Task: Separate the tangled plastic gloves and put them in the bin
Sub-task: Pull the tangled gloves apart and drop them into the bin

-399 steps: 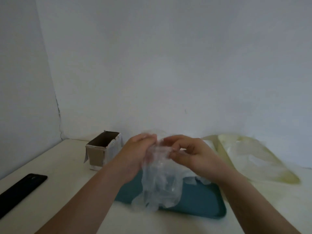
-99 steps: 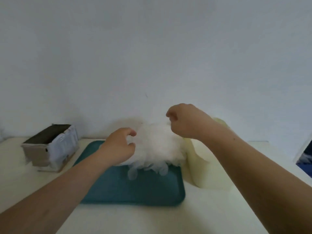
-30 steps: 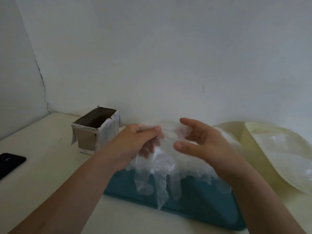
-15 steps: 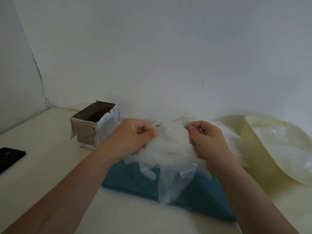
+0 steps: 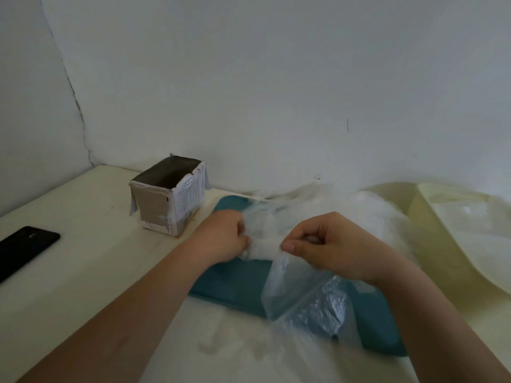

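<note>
- While the left hand [image 5: 224,236] grips one end of a bunched clump [image 5: 262,248] of clear plastic gloves, fingers curled tight round it, the right hand [image 5: 331,244] pinches the other end between its thumb and bent fingers.
- Both hands are close together, just above the tray [image 5: 235,283], with the clump stretched between them.
- One glove [image 5: 298,294] hangs from the right hand's pinch and drapes over the tray's near edge toward the worktop [image 5: 83,272]; its lower part is blurred.
- Behind the hands, more gloves lie in a loose white heap [image 5: 359,217] on the far half of the tray.
- The tray is teal and flat, and it lies on the worktop near the wall.
- The bin [image 5: 168,200], an open-topped cardboard box with printed paper on one side, stands on the worktop just beside the tray's far left corner, apart from both hands. Its inside cannot be seen.
- A black phone [image 5: 25,244] lies flat at the worktop's left edge, well apart from the bin.
- A pale yellow bag [image 5: 456,244] lies right of the tray, beside the heap.
</note>
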